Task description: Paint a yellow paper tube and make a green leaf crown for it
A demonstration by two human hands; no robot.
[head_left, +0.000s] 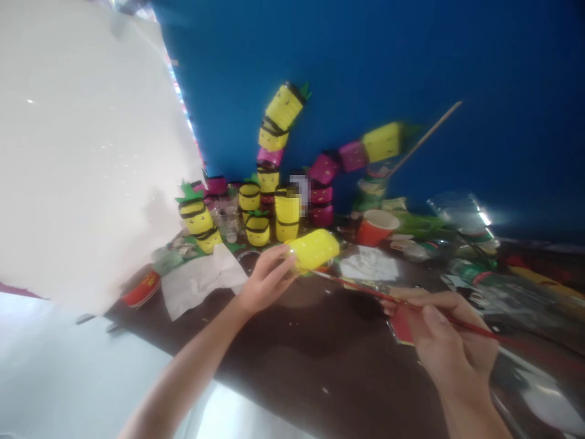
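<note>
Near the middle of the head view, my left hand has its fingers closed round the left end of a yellow cup-like piece, which lies tilted on its side above the table. Small light spots dot its surface. My right hand pinches a thin red brush. The brush points left, and its pale tip is at the lower edge of the yellow piece. Its long handle runs out to the right behind my fingers.
The dark table bears yellow and magenta stacked cups at the back, near a blue wall. A red cup, white paper, crumpled tissue, a red bowl and plastic bottles stand or lie around.
</note>
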